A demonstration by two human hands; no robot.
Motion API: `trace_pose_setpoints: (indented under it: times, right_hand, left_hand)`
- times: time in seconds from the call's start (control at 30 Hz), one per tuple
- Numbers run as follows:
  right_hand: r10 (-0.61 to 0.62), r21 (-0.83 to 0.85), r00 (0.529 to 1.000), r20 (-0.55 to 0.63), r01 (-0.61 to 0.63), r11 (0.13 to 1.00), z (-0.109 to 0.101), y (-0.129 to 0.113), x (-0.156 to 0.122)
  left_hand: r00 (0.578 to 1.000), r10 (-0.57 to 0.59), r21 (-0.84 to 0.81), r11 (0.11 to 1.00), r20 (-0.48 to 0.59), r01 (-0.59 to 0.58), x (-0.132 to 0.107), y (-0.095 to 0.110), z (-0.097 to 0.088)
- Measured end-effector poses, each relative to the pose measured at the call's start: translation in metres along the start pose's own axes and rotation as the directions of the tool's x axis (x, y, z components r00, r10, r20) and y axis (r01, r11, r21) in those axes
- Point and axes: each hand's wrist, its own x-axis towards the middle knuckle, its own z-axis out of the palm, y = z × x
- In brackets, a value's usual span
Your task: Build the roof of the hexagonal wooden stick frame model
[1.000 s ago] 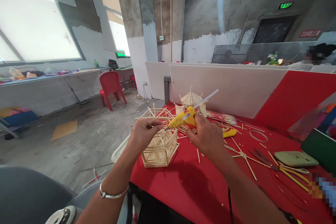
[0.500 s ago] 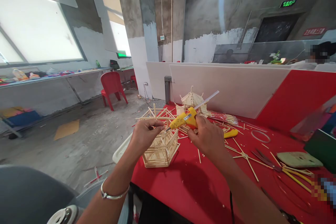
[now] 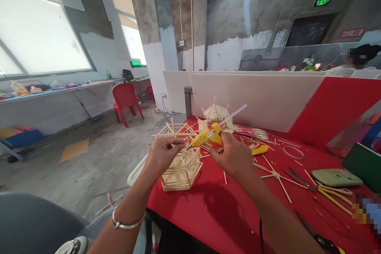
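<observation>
My right hand [image 3: 233, 152] is wrapped round a yellow hot glue gun [image 3: 206, 135], with a clear glue stick [image 3: 236, 113] poking out of its back end. The gun's nozzle points left, close to the fingertips of my left hand [image 3: 163, 152]. Those fingers are pinched together; whatever they hold is too small or hidden to name. Just below and behind both hands stands a lattice model made of thin wooden sticks [image 3: 178, 176], its top partly covered by my left hand. Farther back is a small stick-built pavilion with a pointed roof [image 3: 216, 113].
On the red table [image 3: 214, 214] lie a star of joined sticks [image 3: 276, 174], scissors [image 3: 315, 186], a green pouch [image 3: 336, 177], a yellow-handled tool [image 3: 260, 150] and a bag of sticks [image 3: 251, 131]. A white partition [image 3: 253, 95] borders the back. A person sits beyond it.
The view has shifted slightly. Both hands keep nearly the same pose, with the glue gun's nozzle still by the left fingertips.
</observation>
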Motion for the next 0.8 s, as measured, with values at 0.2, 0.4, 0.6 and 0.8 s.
trace_pose_setpoints:
  times: [0.2, 0.4, 0.6, 0.8]
  right_hand:
    - [0.012, 0.015, 1.000, 0.001, -0.012, 1.000, 0.000, 0.003, -0.003]
    - [0.007, 0.055, 1.000, 0.000, -0.007, 0.998, 0.002, 0.007, -0.006]
    - [0.041, 0.081, 0.999, 0.013, -0.042, 0.996, 0.003, 0.009, -0.011]
    - [0.105, 0.204, 0.984, 0.146, -0.134, 0.970, 0.017, 0.033, -0.032]
  left_hand:
    - [1.000, -0.016, 0.000, 1.000, -0.010, 0.017, 0.000, 0.000, 0.001]
    - [1.000, 0.020, 0.013, 1.000, 0.003, -0.020, 0.000, 0.000, 0.000]
    - [1.000, 0.027, 0.061, 0.998, 0.000, -0.027, -0.001, 0.000, -0.001]
    - [0.999, 0.052, 0.049, 0.997, -0.004, -0.052, -0.001, 0.002, -0.001]
